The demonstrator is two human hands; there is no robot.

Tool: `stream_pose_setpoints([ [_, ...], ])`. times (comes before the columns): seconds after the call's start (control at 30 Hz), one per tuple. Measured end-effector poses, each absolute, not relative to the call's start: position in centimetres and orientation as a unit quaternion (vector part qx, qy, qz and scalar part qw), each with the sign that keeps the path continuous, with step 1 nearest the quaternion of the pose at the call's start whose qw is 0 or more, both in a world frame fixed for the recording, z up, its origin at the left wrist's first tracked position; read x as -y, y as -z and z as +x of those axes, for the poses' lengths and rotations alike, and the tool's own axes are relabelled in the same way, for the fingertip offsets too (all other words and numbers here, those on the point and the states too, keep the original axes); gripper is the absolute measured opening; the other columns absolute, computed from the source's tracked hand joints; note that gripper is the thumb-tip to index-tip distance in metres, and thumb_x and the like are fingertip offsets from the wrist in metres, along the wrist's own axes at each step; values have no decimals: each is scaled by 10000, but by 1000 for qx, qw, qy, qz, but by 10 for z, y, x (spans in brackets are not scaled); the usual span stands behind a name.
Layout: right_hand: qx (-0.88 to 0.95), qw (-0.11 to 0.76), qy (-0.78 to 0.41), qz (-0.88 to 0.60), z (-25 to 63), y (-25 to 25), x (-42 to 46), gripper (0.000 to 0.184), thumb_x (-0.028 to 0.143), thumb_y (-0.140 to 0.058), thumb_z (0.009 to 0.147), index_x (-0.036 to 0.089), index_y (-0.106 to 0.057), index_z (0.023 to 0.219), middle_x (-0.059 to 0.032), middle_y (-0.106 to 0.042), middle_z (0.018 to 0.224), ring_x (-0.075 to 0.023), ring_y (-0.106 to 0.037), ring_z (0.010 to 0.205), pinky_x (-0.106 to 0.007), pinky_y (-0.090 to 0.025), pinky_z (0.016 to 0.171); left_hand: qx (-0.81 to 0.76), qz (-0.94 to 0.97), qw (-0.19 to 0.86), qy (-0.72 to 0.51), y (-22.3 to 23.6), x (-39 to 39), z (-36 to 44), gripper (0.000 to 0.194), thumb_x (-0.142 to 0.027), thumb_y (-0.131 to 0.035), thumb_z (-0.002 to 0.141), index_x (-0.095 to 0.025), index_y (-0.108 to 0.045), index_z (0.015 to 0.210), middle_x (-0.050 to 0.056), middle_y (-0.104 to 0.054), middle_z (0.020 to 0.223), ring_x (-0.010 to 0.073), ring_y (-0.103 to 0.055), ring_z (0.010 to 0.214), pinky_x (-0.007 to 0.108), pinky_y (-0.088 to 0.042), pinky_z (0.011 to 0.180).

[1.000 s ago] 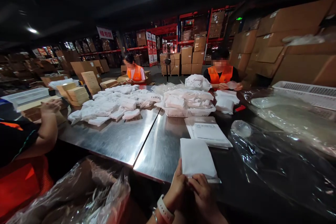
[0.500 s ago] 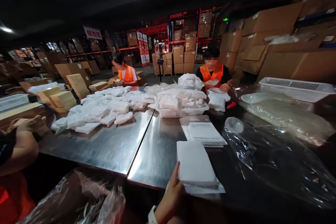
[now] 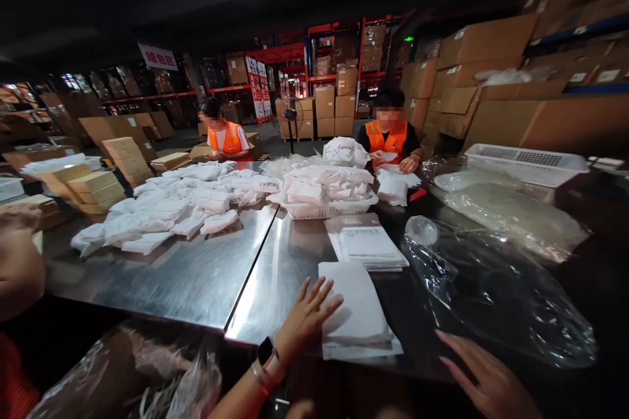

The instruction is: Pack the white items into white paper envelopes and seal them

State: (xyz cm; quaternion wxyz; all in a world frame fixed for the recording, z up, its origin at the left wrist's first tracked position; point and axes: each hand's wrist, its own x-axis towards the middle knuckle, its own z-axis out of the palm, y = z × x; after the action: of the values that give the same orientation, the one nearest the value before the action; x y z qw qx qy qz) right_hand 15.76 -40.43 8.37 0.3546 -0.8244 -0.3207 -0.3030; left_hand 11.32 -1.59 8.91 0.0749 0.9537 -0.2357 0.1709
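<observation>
My left hand [image 3: 310, 311] has its fingers spread over the left edge of a stack of flat white bags [image 3: 358, 314] near the table's front edge. Whether its fingers touch the stack I cannot tell. To the right, my right hand [image 3: 484, 372] hangs low by the table's front edge with fingers apart and holds nothing. Behind the near stack lies a second pile of printed white bags [image 3: 368, 245]. A clear plastic bag [image 3: 496, 294] is spread on the table beyond my right hand.
A white basket [image 3: 327, 211] heaped with filled white packets stands mid-table, beside a big heap of packets [image 3: 171, 200]. Two co-workers in orange vests sit opposite; another person's arm [image 3: 19, 262] is at left. A carton with plastic lining [image 3: 98, 373] stands below the table edge.
My left hand has come up from the stack's side to over its left edge, fingers now spread. My right hand has entered at lower right. The view has turned slightly right.
</observation>
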Motion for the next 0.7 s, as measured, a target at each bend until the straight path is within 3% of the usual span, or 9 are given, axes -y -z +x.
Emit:
stream_pose_setpoints([
  [0.1,535,223,224,-783,201,-85,352,385,223,-586,900,376,-614,1253,-33,-668,1229,-223,-636,1127,-415,-564,923,331,928,63,-159,-90,24,129,467,-179,-443,970,-309,-437,1419,51,-404,1525,226,-273,1449,514,-206,1185],
  [0.2,620,183,133,-751,220,-87,316,394,172,-460,960,347,-575,1294,-22,-601,1308,-196,-552,1235,-453,-466,1054,346,921,130,-128,-93,25,128,402,-287,-413,999,-293,-475,1396,53,-434,1505,236,-283,1445,524,-151,1193],
  [0.33,597,292,135,-735,215,-103,307,386,404,-394,985,263,-624,1261,-79,-642,1251,-226,-561,1226,-466,-430,1075,345,891,279,-99,-121,22,115,372,-270,-444,960,-252,-580,1305,68,-611,1342,237,-487,1312,496,-143,1192],
  [0.4,550,365,96,-745,209,-127,305,477,515,-396,960,222,-655,1234,-118,-674,1194,-254,-607,1170,-449,-473,1030,302,866,386,-101,-144,23,112,301,-306,-481,923,-204,-680,1124,70,-714,1136,230,-635,1067,427,-347,1087],
  [0.43,512,397,54,-760,207,-142,303,506,542,-394,952,208,-678,1204,-129,-689,1165,-265,-626,1140,-443,-492,1006,267,855,434,-100,-155,24,113,287,-351,-482,919,-178,-705,972,60,-733,970,209,-655,893,371,-451,942],
  [0.47,453,427,1,-783,206,-157,299,527,543,-365,963,194,-687,1190,-138,-691,1163,-269,-641,1113,-446,-497,996,230,845,472,-98,-165,25,116,343,-405,-468,924,-163,-681,808,36,-696,789,176,-614,726,311,-480,763],
  [0.53,379,479,-71,-789,207,-185,289,558,580,-366,950,181,-717,1119,-139,-709,1122,-282,-657,1060,-463,-492,988,175,834,514,-93,-180,27,126,502,-519,-408,937,-170,-518,594,-23,-495,560,116,-432,542,243,-350,526],
  [0.6,333,523,-89,-779,210,-201,281,591,658,-412,896,179,-743,995,-128,-731,1017,-291,-671,972,-468,-519,932,164,828,528,-97,-186,29,137,552,-590,-346,939,-189,-400,563,-50,-362,538,94,-317,523,234,-255,484],
  [0.7,292,549,-56,-781,215,-197,282,619,723,-432,843,186,-739,880,-126,-729,915,-293,-669,898,-451,-548,847,181,818,540,-84,-183,29,145,559,-617,-335,927,-188,-412,577,-46,-372,558,95,-331,535,226,-269,487],
])
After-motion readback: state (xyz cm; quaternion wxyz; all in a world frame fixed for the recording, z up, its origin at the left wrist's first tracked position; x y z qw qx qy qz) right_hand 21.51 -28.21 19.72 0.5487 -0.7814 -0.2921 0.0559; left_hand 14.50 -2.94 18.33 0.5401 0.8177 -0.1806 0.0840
